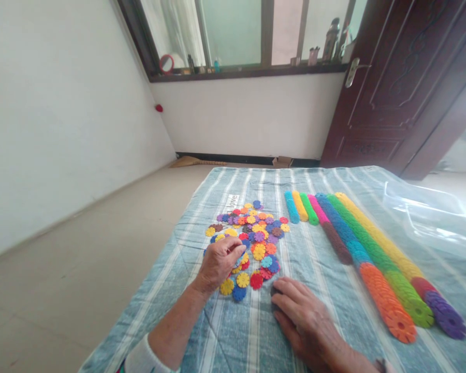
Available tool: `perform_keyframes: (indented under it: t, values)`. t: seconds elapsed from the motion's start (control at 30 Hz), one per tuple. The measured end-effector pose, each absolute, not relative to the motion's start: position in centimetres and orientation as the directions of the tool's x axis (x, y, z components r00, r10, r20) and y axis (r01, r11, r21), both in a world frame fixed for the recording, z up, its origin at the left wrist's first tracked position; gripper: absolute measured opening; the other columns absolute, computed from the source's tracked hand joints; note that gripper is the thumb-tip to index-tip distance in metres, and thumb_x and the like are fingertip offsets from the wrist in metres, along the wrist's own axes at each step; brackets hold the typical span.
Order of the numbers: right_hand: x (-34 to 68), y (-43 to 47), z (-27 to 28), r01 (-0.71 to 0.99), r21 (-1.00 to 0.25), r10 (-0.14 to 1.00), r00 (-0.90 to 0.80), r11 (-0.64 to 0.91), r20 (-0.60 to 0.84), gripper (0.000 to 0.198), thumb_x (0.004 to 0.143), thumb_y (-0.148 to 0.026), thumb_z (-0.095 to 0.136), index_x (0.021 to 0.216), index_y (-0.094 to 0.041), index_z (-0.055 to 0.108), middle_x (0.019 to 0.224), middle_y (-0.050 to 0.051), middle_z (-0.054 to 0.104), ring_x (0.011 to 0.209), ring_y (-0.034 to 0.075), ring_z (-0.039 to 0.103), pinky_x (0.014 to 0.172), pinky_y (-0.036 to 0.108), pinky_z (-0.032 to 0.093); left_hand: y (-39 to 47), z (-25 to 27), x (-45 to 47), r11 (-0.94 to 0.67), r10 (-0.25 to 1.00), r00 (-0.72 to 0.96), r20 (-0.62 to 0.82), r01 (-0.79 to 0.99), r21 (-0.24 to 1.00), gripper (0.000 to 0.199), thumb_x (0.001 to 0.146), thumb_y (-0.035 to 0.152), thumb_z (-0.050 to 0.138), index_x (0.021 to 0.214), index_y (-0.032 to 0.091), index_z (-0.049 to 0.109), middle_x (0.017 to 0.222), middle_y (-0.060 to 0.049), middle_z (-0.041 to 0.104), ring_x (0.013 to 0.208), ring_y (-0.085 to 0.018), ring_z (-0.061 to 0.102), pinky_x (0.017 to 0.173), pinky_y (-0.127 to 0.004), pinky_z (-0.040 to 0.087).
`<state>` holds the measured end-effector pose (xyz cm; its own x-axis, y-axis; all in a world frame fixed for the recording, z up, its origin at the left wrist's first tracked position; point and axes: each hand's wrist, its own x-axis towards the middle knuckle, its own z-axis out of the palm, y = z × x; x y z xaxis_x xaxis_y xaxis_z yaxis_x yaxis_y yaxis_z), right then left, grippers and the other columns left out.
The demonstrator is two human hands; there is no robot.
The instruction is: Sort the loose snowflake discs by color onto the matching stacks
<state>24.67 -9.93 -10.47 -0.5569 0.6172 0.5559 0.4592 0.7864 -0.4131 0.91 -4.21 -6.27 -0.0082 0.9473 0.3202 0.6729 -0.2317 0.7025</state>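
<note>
My left hand is over a loose pile of notched plastic discs in many colours. Its thumb and fingertips are pinched together, and whatever they may hold is hidden. To the right of the pile, my right hand rests low over the cloth, its fingers bent around a dark disc, of which only the left edge shows. Yellow, blue and red discs lie between the two hands. Overlapping rows of discs sorted by colour stretch along the right, among them an orange row and a purple one.
A striped blue-grey cloth covers the surface. Clear plastic containers stand at its right side. Shorter disc rows lie near the far edge. Beyond are a windowsill with small items, a dark red door and a broom on the floor.
</note>
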Motion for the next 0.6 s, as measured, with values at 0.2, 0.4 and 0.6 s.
perform_keyframes:
  t: [0.2,0.4,0.6]
  values:
    - [24.74,-9.81,-10.63,0.46,-0.386,0.598,-0.552,0.8,0.581,0.02,0.089,-0.008,0.05,0.098,-0.02,0.063,0.109,0.009,0.071,0.102,0.026,0.068,0.089,0.041,0.06,-3.82,-6.98,0.12,-0.157,0.933,-0.148,0.327,0.649,0.744,0.023,0.084,0.04,0.056,0.075,0.021,0.064,0.066,0.002,0.065,0.062,-0.013,0.059,0.061,-0.022,0.046]
    - [24.72,-9.75,-10.71,0.452,-0.364,0.576,-0.544,0.814,0.61,0.021,0.09,-0.009,0.05,0.101,-0.02,0.063,0.109,0.009,0.071,0.103,0.026,0.068,0.089,0.038,0.06,-3.69,-7.25,-0.14,-0.162,0.915,-0.181,0.362,0.656,0.737,0.021,0.084,0.04,0.056,0.078,0.021,0.062,0.07,0.001,0.068,0.065,-0.015,0.064,0.064,-0.023,0.048]
    - [24.55,-9.51,-10.93,0.433,-0.364,0.56,-0.535,0.825,0.633,0.023,0.087,-0.007,0.05,0.101,-0.02,0.063,0.108,0.008,0.071,0.103,0.024,0.068,0.089,0.037,0.059,-3.87,-7.37,0.01,-0.073,0.952,-0.184,0.247,0.645,0.761,0.022,0.083,0.043,0.055,0.081,0.022,0.06,0.056,0.004,0.06,0.051,-0.014,0.061,0.053,-0.023,0.047]
